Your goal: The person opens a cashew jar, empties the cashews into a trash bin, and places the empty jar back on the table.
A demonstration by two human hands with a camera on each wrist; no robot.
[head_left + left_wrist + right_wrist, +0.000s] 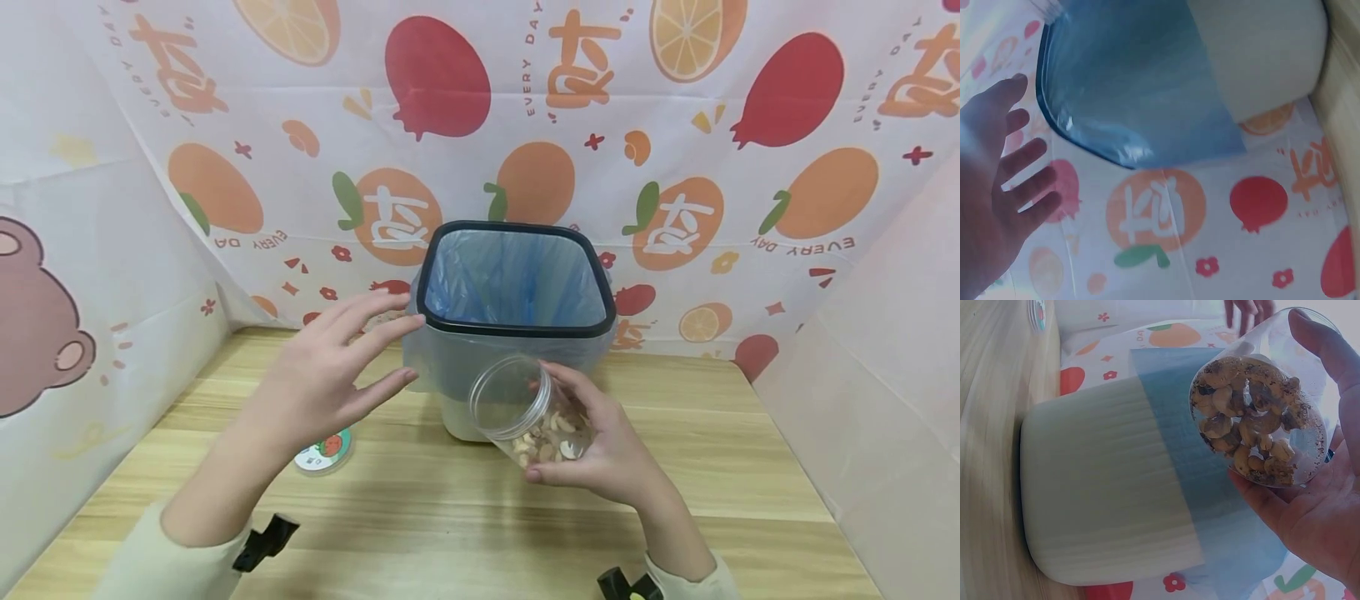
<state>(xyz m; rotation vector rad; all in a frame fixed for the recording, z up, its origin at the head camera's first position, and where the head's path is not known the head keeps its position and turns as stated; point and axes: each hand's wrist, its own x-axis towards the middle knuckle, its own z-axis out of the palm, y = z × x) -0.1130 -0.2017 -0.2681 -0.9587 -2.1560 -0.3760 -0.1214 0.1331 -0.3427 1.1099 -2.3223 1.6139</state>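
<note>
My right hand (611,446) grips a clear plastic jar (504,398), tilted with its open mouth toward the upper left, in front of a bin. Tan nut-like pieces and crumbs (1247,419) lie in the jar's bottom. The light-coloured bin (1104,481) has a black rim (517,330) and a translucent blue bag (517,279) folded over that rim. My left hand (322,375) hovers at the bin's left side with fingers spread, holding nothing. Whether its fingertips touch the rim, the head view does not settle; the left wrist view has them apart from it.
A round lid (324,452) with a printed label lies on the wooden table (450,533), below the left forearm. Fruit-printed cloth (457,83) hangs behind the bin, and pale cloth stands at both sides.
</note>
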